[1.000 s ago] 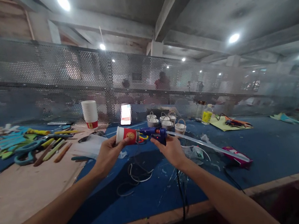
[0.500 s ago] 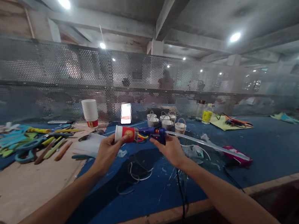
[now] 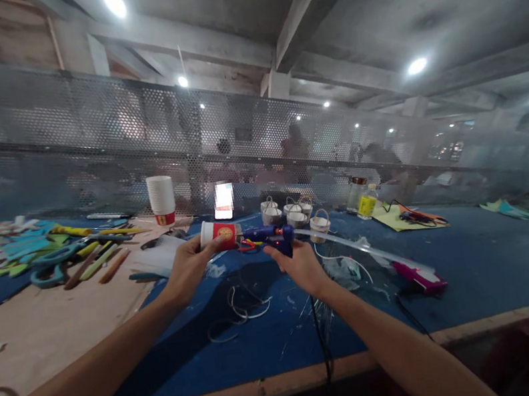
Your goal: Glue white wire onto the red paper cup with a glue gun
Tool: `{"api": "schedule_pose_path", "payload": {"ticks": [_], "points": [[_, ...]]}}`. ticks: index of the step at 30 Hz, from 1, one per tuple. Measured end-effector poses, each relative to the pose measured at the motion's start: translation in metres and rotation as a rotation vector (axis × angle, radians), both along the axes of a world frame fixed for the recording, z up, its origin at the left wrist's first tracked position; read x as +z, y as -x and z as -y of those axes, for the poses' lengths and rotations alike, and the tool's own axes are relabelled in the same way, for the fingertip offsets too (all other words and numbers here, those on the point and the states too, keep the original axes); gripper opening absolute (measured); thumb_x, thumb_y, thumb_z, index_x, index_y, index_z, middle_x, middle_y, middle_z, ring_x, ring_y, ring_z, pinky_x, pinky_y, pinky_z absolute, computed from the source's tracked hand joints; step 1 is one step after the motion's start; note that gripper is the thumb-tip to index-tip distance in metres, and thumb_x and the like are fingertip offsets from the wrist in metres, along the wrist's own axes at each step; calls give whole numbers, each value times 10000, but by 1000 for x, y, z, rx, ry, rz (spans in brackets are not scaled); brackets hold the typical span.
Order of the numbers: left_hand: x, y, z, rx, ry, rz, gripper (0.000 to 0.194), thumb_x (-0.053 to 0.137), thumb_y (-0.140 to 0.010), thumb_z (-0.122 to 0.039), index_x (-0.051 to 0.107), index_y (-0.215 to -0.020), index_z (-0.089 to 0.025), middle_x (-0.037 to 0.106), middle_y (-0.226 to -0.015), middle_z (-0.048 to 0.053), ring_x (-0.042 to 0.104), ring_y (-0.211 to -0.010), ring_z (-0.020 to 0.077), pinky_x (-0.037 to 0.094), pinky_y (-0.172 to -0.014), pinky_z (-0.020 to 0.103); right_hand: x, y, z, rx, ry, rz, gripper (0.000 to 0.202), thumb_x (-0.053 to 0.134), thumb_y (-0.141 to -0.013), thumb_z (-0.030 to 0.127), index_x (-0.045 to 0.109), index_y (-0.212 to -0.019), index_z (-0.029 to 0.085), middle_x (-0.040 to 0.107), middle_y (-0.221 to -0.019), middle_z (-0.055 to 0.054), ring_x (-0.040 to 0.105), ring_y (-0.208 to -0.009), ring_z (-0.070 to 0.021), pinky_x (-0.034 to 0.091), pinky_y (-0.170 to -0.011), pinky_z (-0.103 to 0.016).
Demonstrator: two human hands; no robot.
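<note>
My left hand [image 3: 190, 262] grips a red and white paper cup [image 3: 218, 235], tipped on its side above the blue table covering. In my right hand [image 3: 302, 266] is a blue glue gun [image 3: 279, 239], held by its handle with the nozzle end close to the cup's base. A long clear glue stick [image 3: 369, 247] sticks out of the back of the gun to the right, and a dark cord hangs below it. Whether the nozzle touches the cup I cannot tell. Behind the gun stand several small white cups with looped handles [image 3: 320, 226].
A stack of paper cups [image 3: 162, 200] and a lit phone [image 3: 223, 201] stand at the back. Scissors [image 3: 50, 266], markers and paper scraps lie left. White cord [image 3: 237, 307] curls in front. To the right are a magenta object [image 3: 423, 278], a yellow-labelled bottle [image 3: 367, 202] and coloured sheets [image 3: 407, 218].
The cup and my left hand have shifted very slightly left. The glue gun has turned a little, and the rear end of its glue stick has moved slightly up and left.
</note>
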State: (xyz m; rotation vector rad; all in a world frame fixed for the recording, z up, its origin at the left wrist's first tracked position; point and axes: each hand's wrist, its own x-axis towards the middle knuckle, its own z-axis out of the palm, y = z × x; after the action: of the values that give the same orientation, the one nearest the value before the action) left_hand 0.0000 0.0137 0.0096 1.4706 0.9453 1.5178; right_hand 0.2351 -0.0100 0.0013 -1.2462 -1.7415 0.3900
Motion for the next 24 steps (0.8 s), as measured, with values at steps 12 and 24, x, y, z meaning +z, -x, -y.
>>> {"api": "schedule_pose_path", "payload": {"ticks": [12, 24], "points": [[-6, 2, -13, -43, 119, 222, 315, 812, -687, -386, 755, -889, -151, 768, -802, 72, 696, -717, 211, 540, -674, 305, -2, -17, -32, 141, 428, -507, 268, 613, -745, 434, 559, -808, 180, 568, -689, 17, 482, -504, -82, 395, -470, -208], [-6, 3, -10, -106, 105, 241, 293, 805, -710, -381, 753, -901, -165, 770, -810, 56, 691, -711, 181, 523, -678, 284, -18, -38, -42, -66, 370, 42, 519, 700, -690, 588, 441, -476, 193, 291, -432, 92, 276, -432, -62, 170, -437, -215]]}}
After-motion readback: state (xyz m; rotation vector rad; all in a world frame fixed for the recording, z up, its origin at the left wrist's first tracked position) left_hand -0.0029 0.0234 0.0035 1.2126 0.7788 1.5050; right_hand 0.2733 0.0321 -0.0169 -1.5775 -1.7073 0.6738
